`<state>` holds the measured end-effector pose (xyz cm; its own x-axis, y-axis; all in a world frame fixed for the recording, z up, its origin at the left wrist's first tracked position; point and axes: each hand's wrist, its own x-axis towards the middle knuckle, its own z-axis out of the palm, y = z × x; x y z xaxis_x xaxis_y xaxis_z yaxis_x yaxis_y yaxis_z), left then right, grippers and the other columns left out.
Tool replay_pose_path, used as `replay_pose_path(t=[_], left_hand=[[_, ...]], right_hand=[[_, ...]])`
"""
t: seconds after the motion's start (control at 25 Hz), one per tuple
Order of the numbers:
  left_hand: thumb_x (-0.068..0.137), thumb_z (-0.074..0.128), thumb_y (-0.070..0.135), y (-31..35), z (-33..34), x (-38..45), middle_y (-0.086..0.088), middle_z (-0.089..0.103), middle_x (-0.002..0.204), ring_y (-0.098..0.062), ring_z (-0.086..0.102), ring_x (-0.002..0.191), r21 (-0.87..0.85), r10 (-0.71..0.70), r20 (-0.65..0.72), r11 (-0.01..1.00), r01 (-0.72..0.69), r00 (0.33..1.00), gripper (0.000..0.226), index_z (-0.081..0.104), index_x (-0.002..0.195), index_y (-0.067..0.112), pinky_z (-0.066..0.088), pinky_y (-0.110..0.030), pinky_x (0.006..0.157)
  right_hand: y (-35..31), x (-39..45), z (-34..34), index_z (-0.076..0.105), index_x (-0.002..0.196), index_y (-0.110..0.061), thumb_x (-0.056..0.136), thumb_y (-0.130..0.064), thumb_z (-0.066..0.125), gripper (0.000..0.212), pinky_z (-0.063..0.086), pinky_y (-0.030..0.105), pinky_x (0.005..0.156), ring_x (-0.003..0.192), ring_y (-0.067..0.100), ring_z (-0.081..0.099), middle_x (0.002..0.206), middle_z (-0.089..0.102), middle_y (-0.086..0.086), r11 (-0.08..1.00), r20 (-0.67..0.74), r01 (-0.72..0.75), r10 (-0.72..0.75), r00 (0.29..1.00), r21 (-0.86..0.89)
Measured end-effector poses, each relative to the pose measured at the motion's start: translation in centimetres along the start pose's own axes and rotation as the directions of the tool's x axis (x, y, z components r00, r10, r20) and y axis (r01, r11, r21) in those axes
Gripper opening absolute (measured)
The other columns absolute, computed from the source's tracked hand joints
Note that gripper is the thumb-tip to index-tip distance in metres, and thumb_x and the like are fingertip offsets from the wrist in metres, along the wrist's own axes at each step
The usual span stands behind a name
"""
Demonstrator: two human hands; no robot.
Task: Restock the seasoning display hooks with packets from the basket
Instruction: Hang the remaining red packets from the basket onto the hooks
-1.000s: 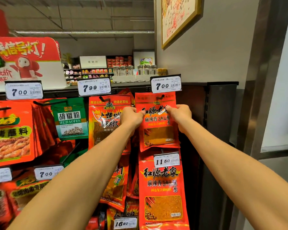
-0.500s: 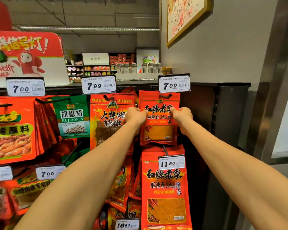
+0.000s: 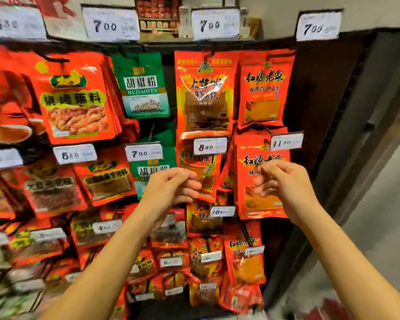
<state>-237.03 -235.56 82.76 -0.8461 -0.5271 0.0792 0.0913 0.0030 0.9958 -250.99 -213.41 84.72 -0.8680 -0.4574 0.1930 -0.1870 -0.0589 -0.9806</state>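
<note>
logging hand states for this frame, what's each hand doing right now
Left hand: fingers loosely curled, holding nothing.
Right hand: fingers loosely curled, holding nothing.

Packets are hung in rows on a hook rack, price tags clipped in front of each column. Top row: the barbecue-seasoning packets at 9 o'clock of the pepper-powder packet, the chili packet at its 3 o'clock, then the spicy-powder packet by the rack's edge. Both hands, left hand and right hand, are held in front of the second row, touching nothing.
</note>
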Motion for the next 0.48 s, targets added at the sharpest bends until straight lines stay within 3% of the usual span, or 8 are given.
replay_pose_path(t=[0.12,0.2,0.32,0.48], left_hand=[[0.1,0.053,0.011,-8.7,-5.5,-4.3,-0.008,0.073,0.072,-0.013,0.065,0.054,0.046,-0.233,-0.066,0.971,0.236,0.97,0.024,0.071,0.085,0.011,0.053,-0.02,0.052],[0.1,0.052,0.009,-14.3,-8.2,-6.6,-0.005,0.072,0.066,-0.012,0.062,0.05,0.025,-0.395,-0.136,0.916,0.401,0.909,0.024,0.069,0.083,0.01,0.049,-0.023,0.052],[0.1,0.052,0.013,-24.5,-11.4,-10.5,0.0,0.072,0.066,-0.011,0.062,0.053,-0.023,-0.616,-0.23,0.777,0.629,0.753,0.02,0.067,0.086,0.014,0.049,-0.021,0.053],[0.099,0.054,0.01,-40.8,-14.4,-15.4,-0.003,0.07,0.067,-0.009,0.062,0.047,-0.106,-0.798,-0.316,0.567,0.817,0.513,0.019,0.068,0.085,0.011,0.05,-0.021,0.05]], right_hand=[[9.0,-5.3,4.0,0.064,0.078,-0.006,0.097,-0.006,0.053,0.022,0.047,0.025,0.042,0.043,0.021,0.06,0.058,0.063,0.013,0.961,-0.014,-0.276,0.276,0.961,0.005],[14.7,-8.4,6.1,0.063,0.075,-0.008,0.095,-0.007,0.053,0.023,0.046,0.025,0.044,0.041,0.02,0.058,0.057,0.061,0.011,0.881,-0.045,-0.472,0.474,0.88,0.035],[24.9,-13.0,9.5,0.064,0.074,-0.01,0.095,-0.007,0.051,0.025,0.048,0.024,0.045,0.04,0.017,0.06,0.053,0.064,0.006,0.717,-0.054,-0.697,0.695,0.717,-0.021],[41.3,-18.9,13.3,0.061,0.072,-0.01,0.095,0.0,0.049,0.028,0.047,0.024,0.045,0.039,0.019,0.057,0.051,0.062,0.007,0.479,-0.078,-0.868,0.868,0.491,-0.134]])
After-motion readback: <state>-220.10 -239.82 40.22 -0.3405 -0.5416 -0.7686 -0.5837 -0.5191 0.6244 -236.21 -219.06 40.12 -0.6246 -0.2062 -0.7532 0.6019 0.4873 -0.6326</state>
